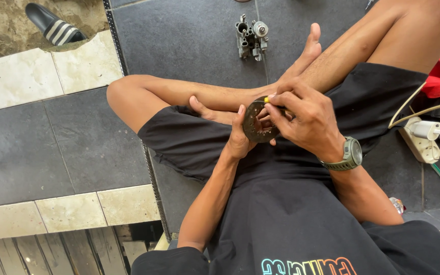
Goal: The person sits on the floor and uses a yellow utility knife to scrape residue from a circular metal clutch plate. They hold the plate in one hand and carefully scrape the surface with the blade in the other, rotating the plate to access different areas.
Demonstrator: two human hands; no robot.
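I sit cross-legged on the dark floor tiles (77, 147) and hold a round, dark metal disc (256, 125) over my lap, just above my crossed shins. It looks like a small engine part, a rusty plate with holes round a toothed centre opening. My left hand (238, 137) cups it from below and behind, thumb up along its left rim and fingers curled round the back, so the disc stands tilted toward me. My right hand (304, 119), with the grey-green wristwatch (350, 154), comes over the top edge. Its fingers are pressed close together on the disc's right side, and they seem to pinch something small with a yellow tip (267, 100) against the rim; I cannot tell what that is.

By my judgement I am in the middle of working on the disc's face or centre, not just carrying it. The next move calls for a steady left hand, so the plate does not turn, and fine fingertip pressure from the right.

A carburettor-like metal assembly (251, 36) stands on the floor beyond my foot, well apart from the disc. A white power strip (423, 140) lies to my right.
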